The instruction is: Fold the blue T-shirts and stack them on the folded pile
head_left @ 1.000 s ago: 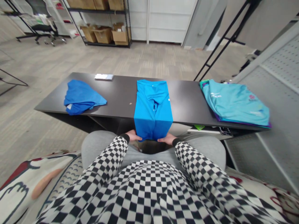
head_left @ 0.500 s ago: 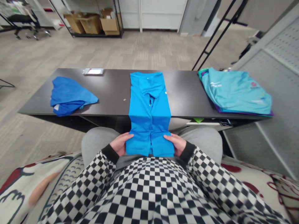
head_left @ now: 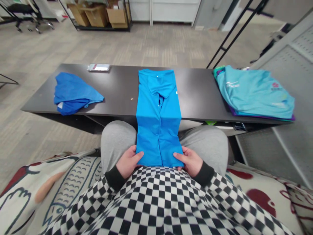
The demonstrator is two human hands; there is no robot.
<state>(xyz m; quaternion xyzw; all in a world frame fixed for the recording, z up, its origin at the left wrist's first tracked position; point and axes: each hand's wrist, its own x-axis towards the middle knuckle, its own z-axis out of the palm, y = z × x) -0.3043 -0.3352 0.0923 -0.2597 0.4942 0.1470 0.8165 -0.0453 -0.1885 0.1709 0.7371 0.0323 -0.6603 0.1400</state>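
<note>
Since the frame half a second ago, both bare hands, the left hand point(head_left: 128, 160) and the right hand point(head_left: 192, 160), have come nearer the person's torso, drawing with them the leg ends of the bright blue trousers of smooth, thin fabric point(head_left: 151, 120). More cloth now stretches out past the near edge of the long, dark grey, smooth-topped desk point(head_left: 119, 88).

Seen from the head camera, the trousers lie with the waist close to the desk's far edge, around the middle of its length. Both legs run side by side across the near edge and over the gap between the person's knees, in light grey trousers point(head_left: 116, 140), to the front of the black-and-white checked top point(head_left: 156, 199). Each hand pinches an outer side of the cloth near the leg ends: the left thumb presses on top of one leg, the right thumb on top of the other, and the remaining fingers are partly hidden at the sides and underneath.

Toward the desk's left end lies a loosely folded royal blue cloth garment point(head_left: 73, 93), its narrow tip pointing toward the trousers. Behind it, at the far edge near the far left corner, is a flat, pale rectangular object point(head_left: 98, 68). At the right end, a pale turquoise printed garment point(head_left: 256, 93) lies on top of purple and green cloth, reaching the near edge by the near right corner.
</note>
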